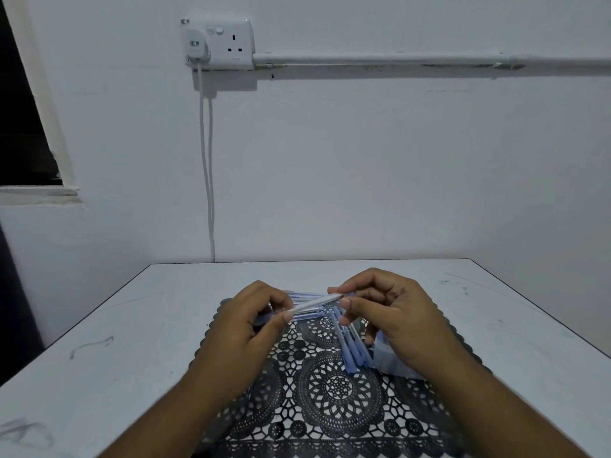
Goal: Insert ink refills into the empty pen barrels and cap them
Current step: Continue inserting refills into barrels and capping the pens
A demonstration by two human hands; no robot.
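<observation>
On the lace mat (337, 391) lies a bundle of capped pens (350, 348). Above it, the left hand (246, 320) pinches one end of a clear barrel (312, 304), the right hand (383, 307) the other. It looks light, stiff and slippery; end pinches suit it.

A heap of pens (352, 350) lies on the mat (334, 411), on the table (132, 328).
</observation>
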